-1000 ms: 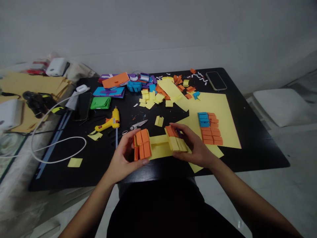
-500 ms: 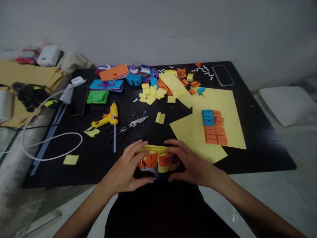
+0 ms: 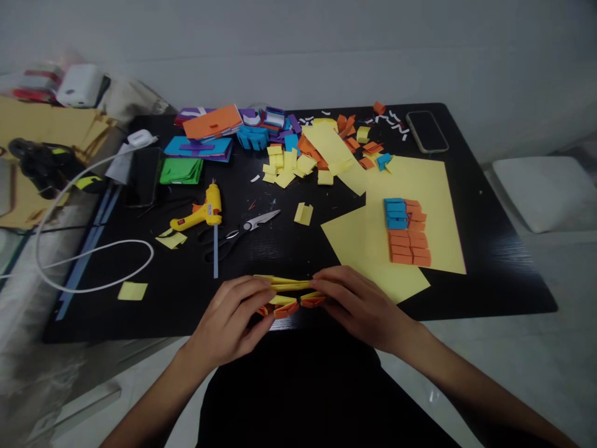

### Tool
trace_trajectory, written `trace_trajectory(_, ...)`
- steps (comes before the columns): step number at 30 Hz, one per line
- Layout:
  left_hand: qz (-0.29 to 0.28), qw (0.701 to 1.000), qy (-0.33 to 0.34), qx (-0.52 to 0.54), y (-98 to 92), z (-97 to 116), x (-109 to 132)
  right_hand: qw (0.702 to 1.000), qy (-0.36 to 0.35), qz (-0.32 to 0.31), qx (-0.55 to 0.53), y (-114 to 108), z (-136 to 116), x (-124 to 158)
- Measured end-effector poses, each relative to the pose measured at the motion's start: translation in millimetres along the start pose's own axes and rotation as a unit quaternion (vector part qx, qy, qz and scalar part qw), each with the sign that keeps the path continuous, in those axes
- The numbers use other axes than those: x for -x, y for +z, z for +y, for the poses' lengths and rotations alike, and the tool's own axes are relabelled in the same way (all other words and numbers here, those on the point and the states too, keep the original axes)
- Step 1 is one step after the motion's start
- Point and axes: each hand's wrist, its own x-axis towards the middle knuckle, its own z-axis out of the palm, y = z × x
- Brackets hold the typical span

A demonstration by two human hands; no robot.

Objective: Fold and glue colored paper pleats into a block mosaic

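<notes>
Between my two hands, near the table's front edge, is a folded yellow paper piece (image 3: 290, 286) with orange folded paper bits (image 3: 286, 309) along its lower side. My left hand (image 3: 233, 314) grips its left end, fingers on top and thumb in front. At the right end my right hand (image 3: 361, 305) is closed on the same piece, its thumb hidden behind the fingers. Just beyond them lie open-bladed scissors (image 3: 247, 229) and a small folded yellow paper (image 3: 303, 213).
A yellow glue gun (image 3: 205, 211) with a glue stick lies to the left. Yellow sheets (image 3: 438, 205) carry a block of blue and orange folded papers (image 3: 407, 233) on the right. Several folded papers (image 3: 284, 163) and two phones (image 3: 426, 132) sit farther back. A white cable (image 3: 152, 252) loops at the left.
The paper piece has tipped so its top edge faces me and its orange front shows less. My fingers have closed in on its ends, and the right thumb has gone from sight.
</notes>
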Motion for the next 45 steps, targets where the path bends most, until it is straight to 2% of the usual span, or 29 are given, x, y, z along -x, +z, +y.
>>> trace_trajectory(12,-0.033,0.999,-0.012,0.002,0.2,5.2,2.2,1.000,-0.023,0.008,0.017,3.9,-0.6,3.0)
trace_trajectory(16,-0.045,0.998,-0.033,0.033,-3.6,9.4,-3.4,1.000,-0.023,0.001,0.013,4.7,-2.4,3.8)
trace_trajectory(21,-0.088,0.990,-0.069,0.090,-8.1,11.9,-10.7,1.000,-0.017,0.001,0.004,5.8,-6.8,2.0)
trace_trajectory(28,-0.107,0.985,-0.027,0.129,-22.6,10.6,-13.9,0.998,0.036,0.024,-0.036,0.8,-20.5,-9.1)
trace_trajectory(30,-0.082,0.990,-0.025,0.111,-32.4,-1.5,-14.6,0.998,0.044,0.038,-0.036,0.1,-23.3,-13.4)
trace_trajectory(31,-0.049,0.995,-0.039,0.082,-37.6,-11.4,-15.6,0.997,0.047,0.042,-0.034,0.0,-24.2,-15.5)
trace_trajectory(33,0.036,0.992,-0.124,-0.014,-46.9,-37.4,-19.7,0.997,0.052,0.045,-0.030,0.1,-25.5,-18.9)
trace_trajectory(34,0.048,0.978,-0.186,-0.078,-50.6,-52.0,-22.9,0.997,0.057,0.048,-0.032,0.3,-26.0,-20.2)
trace_trajectory(36,0.008,0.947,-0.276,-0.167,-55.4,-80.2,-30.5,0.995,0.070,0.056,-0.039,0.8,-27.5,-21.9)
trace_trajectory(39,-0.088,0.909,-0.352,-0.206,-57.4,-109.7,-41.3,0.991,0.093,0.069,-0.060,1.6,-30.4,-22.8)
trace_trajectory(41,-0.112,0.901,-0.367,-0.204,-57.8,-119.5,-46.2,0.988,0.108,0.076,-0.075,1.9,-32.2,-23.1)
trace_trajectory(45,-0.118,0.909,-0.356,-0.182,-63.2,-126.2,-50.4,0.982,0.131,0.090,-0.098,3.2,-33.4,-24.7)
